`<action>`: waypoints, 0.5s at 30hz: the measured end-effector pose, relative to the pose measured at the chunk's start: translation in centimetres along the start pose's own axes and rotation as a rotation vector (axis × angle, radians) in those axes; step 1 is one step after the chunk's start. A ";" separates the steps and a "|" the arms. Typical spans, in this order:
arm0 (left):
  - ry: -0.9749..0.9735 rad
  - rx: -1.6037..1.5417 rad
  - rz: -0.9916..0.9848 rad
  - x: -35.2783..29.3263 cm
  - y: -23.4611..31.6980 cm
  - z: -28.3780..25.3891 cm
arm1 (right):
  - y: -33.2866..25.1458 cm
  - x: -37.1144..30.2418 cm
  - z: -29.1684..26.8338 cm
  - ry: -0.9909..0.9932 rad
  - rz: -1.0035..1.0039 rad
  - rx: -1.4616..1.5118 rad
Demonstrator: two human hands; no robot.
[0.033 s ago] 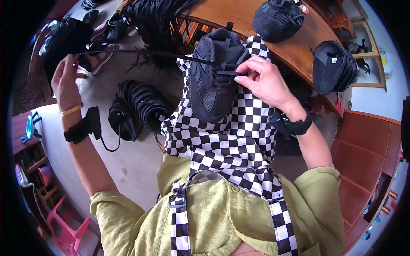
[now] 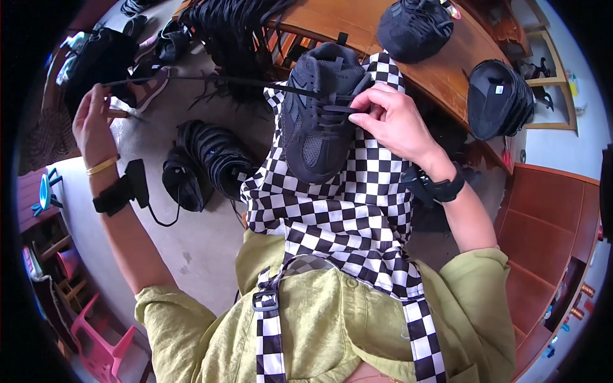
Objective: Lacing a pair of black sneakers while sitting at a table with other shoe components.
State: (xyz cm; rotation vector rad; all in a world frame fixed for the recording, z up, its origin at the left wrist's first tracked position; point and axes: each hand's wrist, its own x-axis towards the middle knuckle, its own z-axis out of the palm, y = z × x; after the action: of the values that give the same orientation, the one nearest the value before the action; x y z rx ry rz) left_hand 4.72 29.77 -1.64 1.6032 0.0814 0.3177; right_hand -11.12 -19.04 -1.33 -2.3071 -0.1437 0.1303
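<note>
A black sneaker (image 2: 313, 142) rests on the checkered apron (image 2: 377, 191) over my lap, its toe toward me. Black lace runs through the eyelets across its front. Far out to the left, my left hand (image 2: 96, 127) pinches the end of a long black shoelace (image 2: 236, 80), which stretches nearly straight back to the shoe. Beside the sneaker's right edge, my right hand (image 2: 391, 121) is closed, thumb and forefinger pinching a short stretch of lace near the eyelets.
A bundle of black laces (image 2: 239, 25) hangs over the edge of the wooden table (image 2: 332, 19). Another black sneaker (image 2: 415, 30) and stacked black shoe parts (image 2: 498, 101) sit on that table. More stacked black shoe parts (image 2: 217, 156) lie on the floor, left. A pink plastic chair (image 2: 105, 341) stands lower left.
My left hand has shifted slightly left with the lace end. The right hand and the sneaker look almost the same.
</note>
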 end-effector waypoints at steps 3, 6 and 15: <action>0.096 0.141 0.149 2.2 -0.7 -1.8 | -0.7 0.2 0.7 0.120 0.023 0.066; 0.002 0.552 0.135 3.2 -3.7 -1.3 | -1.3 0.6 1.1 0.206 -0.084 -0.083; -0.774 0.481 0.937 -11.1 2.4 21.8 | -2.9 -0.5 2.2 0.214 -0.122 -0.243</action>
State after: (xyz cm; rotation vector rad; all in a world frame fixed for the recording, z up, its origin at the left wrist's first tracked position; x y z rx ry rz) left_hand -0.76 5.83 -1.50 2.0554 -1.2972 0.3782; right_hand -12.09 -15.57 -0.61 -2.5280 -0.1995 -0.2062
